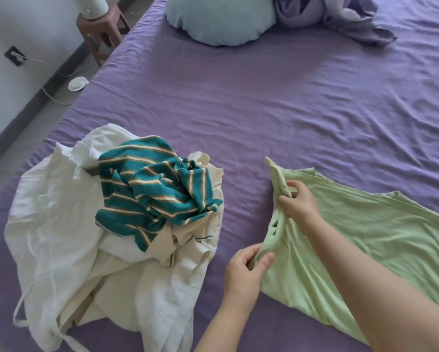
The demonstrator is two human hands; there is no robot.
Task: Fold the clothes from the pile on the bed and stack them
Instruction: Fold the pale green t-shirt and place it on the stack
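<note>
Head view: purple-sheeted bed (264,102) fills most of the frame, no bins or baskets visible, so the clothes sit straight on the sheet. Pile (106,224) is at the near left of the bed: white garments (60,237) spread underneath with loose ties trailing off the near-left edge, a crumpled teal striped top (152,189) on top of them, and a cream piece (187,250) with a dark trim line tucked under the striped one. Light green garment (365,240) lies mostly flat on the sheet at the right, just beside the pile but not touching it, running from mid-frame toward the near right. Its left edge is bunched into a ridge. Left hand (248,270) pinches the nearer end of that bunched edge, thumb and fingers curled round the fabric. Right hand (299,204) grips the same edge farther up, fingers closed on a gathered strip; right forearm crosses over the green fabric and hides part of it. Far end of bed: pale blue round pillow (221,19), and beside it a rumpled lilac blanket (335,19). Off the bed at the left: brown stool (104,34) with a white object on it, wall outlet (14,56), white round item (77,83) with a cable on the grey floor.
</note>
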